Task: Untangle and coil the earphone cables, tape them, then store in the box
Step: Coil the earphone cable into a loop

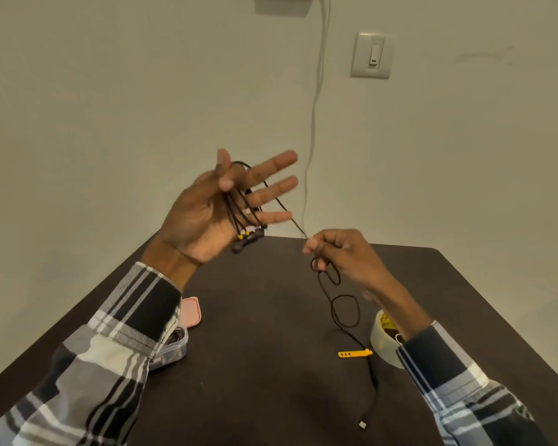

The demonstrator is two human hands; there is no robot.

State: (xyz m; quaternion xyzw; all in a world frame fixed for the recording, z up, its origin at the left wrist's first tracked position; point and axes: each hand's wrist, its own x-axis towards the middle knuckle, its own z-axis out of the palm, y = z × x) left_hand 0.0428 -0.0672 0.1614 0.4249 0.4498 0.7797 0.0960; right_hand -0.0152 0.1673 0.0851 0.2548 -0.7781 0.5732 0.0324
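Note:
A black earphone cable [343,312] runs between both hands above the dark table [264,365]. My left hand [207,214] is raised with fingers spread; several turns of the cable wrap around them, and the earbuds with yellow tips [244,235] hang below the palm. My right hand [345,255] pinches the cable a short way from the left hand. Below it the cable falls in loose loops and trails across the table to its plug [363,424]. A clear plastic box [174,347] holding other cables stands at the left, partly hidden by my left sleeve.
A pink lid [192,312] lies behind the box. A roll of clear tape [382,341] sits at the right under my right forearm. A yellow cable tie [355,353] lies beside it. A white wire [314,101] hangs down the wall behind the table.

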